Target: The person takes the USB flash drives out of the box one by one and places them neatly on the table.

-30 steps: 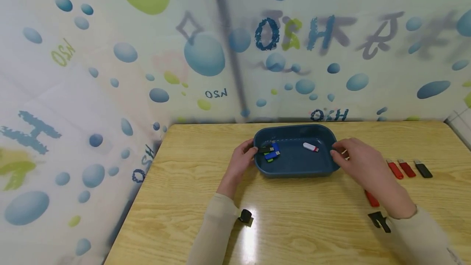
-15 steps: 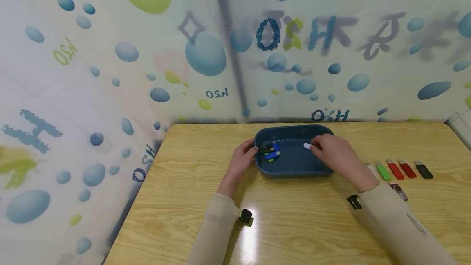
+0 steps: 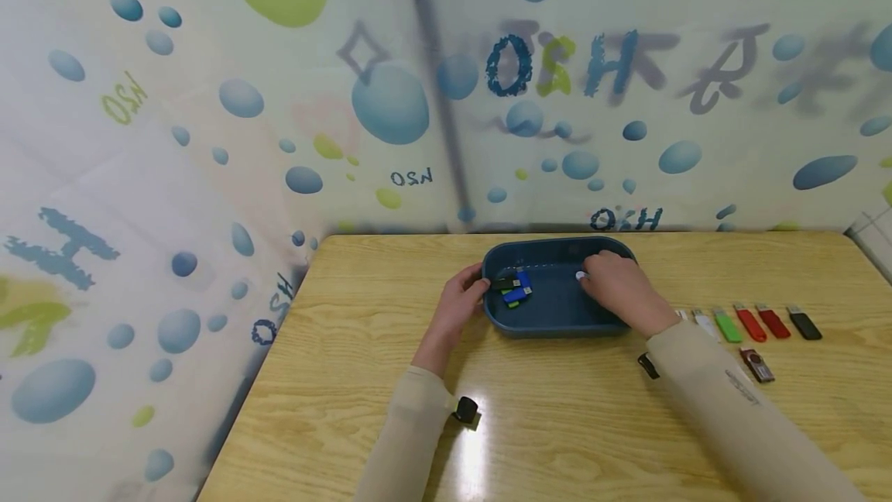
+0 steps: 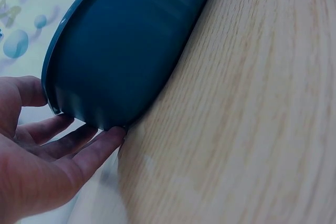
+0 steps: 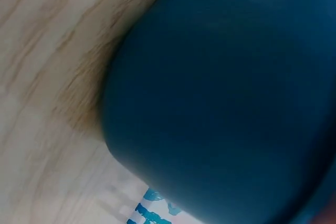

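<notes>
Wht USB stick [image 3: 580,276] mostly hid by R grip [image 3: 616,283].

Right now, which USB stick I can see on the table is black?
The black USB stick at the row's right end, beside the dark red stick; no other showing there is black.

Dark blue tray [image 3: 557,310] — upright, rounded corners; white USB stick [image 3: 580,276] inside — mostly hidden.

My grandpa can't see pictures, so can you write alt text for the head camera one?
A person's right hand reaches into a blue tray, over a small white stick, while their left hand grips the tray's left end. Black, blue and green USB sticks lie inside; more sticks lie on the wooden table.
</notes>
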The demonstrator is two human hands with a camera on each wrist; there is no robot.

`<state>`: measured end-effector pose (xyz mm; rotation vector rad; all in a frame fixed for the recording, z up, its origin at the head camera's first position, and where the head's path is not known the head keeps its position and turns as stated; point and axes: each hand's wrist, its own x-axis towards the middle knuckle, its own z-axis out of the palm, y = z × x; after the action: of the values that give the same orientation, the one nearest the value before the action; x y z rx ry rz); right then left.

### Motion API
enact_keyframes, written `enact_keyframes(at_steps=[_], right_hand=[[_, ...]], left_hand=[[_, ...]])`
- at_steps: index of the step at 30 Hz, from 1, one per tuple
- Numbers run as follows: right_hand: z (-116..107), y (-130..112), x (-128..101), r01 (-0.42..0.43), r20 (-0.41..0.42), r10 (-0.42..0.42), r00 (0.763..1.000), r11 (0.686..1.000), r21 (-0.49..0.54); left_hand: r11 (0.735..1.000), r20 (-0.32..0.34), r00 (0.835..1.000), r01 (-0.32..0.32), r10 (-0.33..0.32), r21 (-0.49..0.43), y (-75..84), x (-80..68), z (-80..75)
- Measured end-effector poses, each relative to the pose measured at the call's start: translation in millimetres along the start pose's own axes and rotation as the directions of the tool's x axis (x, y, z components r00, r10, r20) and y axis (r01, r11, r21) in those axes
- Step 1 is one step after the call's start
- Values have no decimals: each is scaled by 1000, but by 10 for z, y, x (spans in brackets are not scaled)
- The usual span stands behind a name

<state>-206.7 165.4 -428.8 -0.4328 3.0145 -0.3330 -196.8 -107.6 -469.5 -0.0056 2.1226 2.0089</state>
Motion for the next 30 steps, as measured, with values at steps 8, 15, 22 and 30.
enact_keyframes(at_steps=[8,15,22,30], right_hand=[[40,1,60,-37,20,37,999,999,0],[34,-34,36,-29,64,28,998,999,25],[58,9,16,-5,25,3,1000,997,75],[81,21,-32,-60,0,60,998,998,6]], left_hand=[[1000,-1,1000,-3,3,-4,-7,7,3],[1000,-4,1000,8,-8,-7,-8,10,1],[1000,11,1000,-11,11,-10,2,11,12],[1000,5,1000,-9,9,-11,4,-2,14]])
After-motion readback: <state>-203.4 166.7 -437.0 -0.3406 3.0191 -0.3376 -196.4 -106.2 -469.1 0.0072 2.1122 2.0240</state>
